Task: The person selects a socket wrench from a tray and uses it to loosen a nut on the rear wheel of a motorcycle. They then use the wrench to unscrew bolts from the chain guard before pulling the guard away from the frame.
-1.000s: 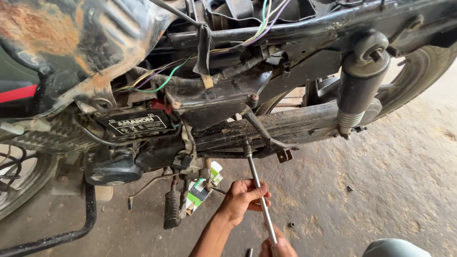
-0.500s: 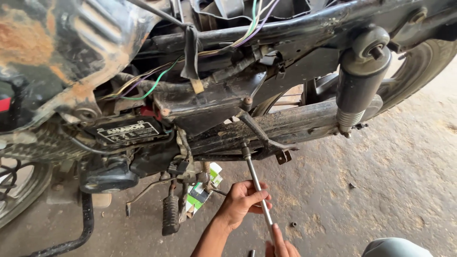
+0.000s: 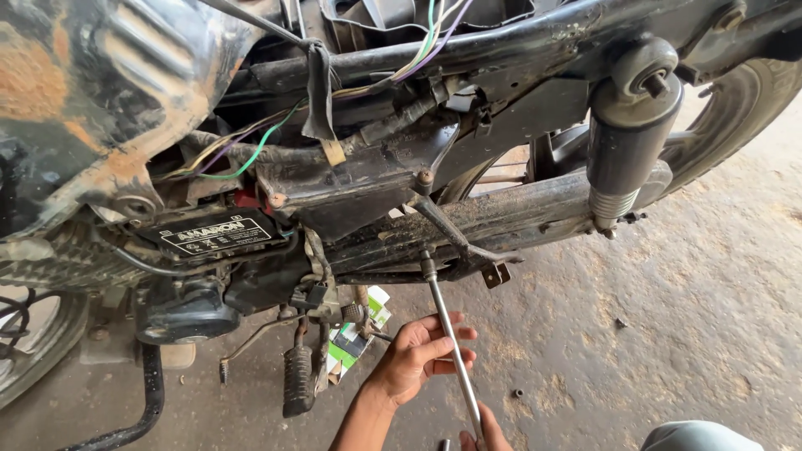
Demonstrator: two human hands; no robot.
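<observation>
Steel shaft: a long socket wrench [image 3: 451, 347] is held by both hands; its axis runs from lower right, near the bottom edge, up and slightly left to the motorcycle's underside.
Left-hand fingers [image 3: 443, 342]: loosely curled about the shaft's middle, fingertips laid on it from the left, not clenched.
Left hand [image 3: 418, 355]: set left of the shaft and nearer the socket end than the other hand.
Right hand [image 3: 489, 434]: mostly cut off by the bottom edge; it sits at the shaft's lower end, but how tightly it is closed cannot be told.
Socket end [image 3: 428, 269]: seated against a fastener under the dirty swingarm [image 3: 501, 219], directly up the shaft from the fingers.
Surroundings: a black footpeg [image 3: 296, 380] hangs left of the left hand; the rear shock absorber [image 3: 622, 159] stands well apart to the upper right.
</observation>
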